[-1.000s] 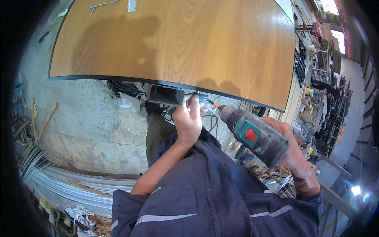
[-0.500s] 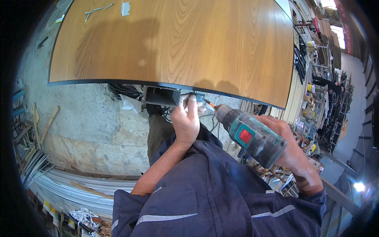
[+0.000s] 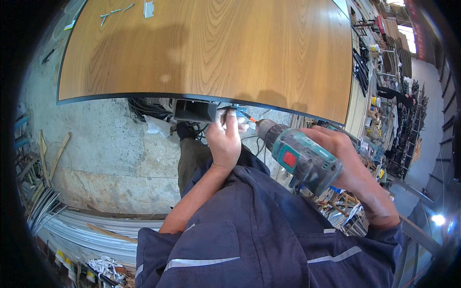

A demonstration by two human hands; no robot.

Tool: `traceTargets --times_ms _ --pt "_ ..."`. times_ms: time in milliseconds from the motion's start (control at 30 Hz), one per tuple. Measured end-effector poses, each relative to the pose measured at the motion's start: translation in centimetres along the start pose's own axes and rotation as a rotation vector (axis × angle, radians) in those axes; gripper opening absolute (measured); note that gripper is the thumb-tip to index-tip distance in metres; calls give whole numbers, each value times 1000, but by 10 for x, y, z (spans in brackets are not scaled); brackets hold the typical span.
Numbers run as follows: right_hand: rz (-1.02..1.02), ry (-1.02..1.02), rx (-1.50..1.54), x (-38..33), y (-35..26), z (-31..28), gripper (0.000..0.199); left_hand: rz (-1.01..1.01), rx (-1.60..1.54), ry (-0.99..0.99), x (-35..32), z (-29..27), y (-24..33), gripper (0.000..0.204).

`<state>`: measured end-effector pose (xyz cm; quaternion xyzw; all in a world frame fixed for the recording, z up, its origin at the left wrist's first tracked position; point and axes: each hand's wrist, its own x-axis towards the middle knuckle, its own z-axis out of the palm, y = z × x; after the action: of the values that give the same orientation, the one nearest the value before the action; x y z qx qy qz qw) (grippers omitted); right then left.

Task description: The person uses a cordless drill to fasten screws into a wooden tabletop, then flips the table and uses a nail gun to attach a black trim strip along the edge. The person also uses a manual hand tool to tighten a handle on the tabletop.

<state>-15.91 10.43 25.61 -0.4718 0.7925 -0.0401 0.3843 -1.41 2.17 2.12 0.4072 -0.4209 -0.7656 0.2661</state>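
My right hand (image 3: 340,151) is wrapped round a teal and black cordless drill (image 3: 300,156) with a red patch on its top. The drill's orange-tipped bit (image 3: 250,118) points up and left, its end close to the fingers of my left hand (image 3: 225,139). Those left fingers are pinched together just under the table's front edge, beside a small blue piece (image 3: 238,111). What they grip is hidden behind the fingertips. Immediately left of them, a dark hollow box-shaped metal piece (image 3: 195,111) sits below the wood-grain tabletop (image 3: 230,57), its open end facing up.
Several screws (image 3: 110,16) and a small white bracket (image 3: 149,8) lie on the tabletop's far left. Black cables (image 3: 144,109) are coiled on the concrete floor (image 3: 110,149). Metal lengths (image 3: 101,230) lie at lower left; cluttered racks (image 3: 384,96) stand at right.
The drill and my right hand have shifted slightly up and left, with the bit still beside my left fingers. The whole view has also moved a little; my left hand keeps its pinch.
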Motion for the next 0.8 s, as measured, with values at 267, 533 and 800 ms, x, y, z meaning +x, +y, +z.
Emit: traceTargets --times_ms 267,533,800 --pt "-60 18 32 15 1 2 66 10 -15 15 1 0 -3 18" --pt "-9 -96 -122 35 -10 -16 61 -22 33 49 2 1 1 18" --pt "-40 -45 49 32 4 -14 59 15 -17 9 3 -1 -6 18"
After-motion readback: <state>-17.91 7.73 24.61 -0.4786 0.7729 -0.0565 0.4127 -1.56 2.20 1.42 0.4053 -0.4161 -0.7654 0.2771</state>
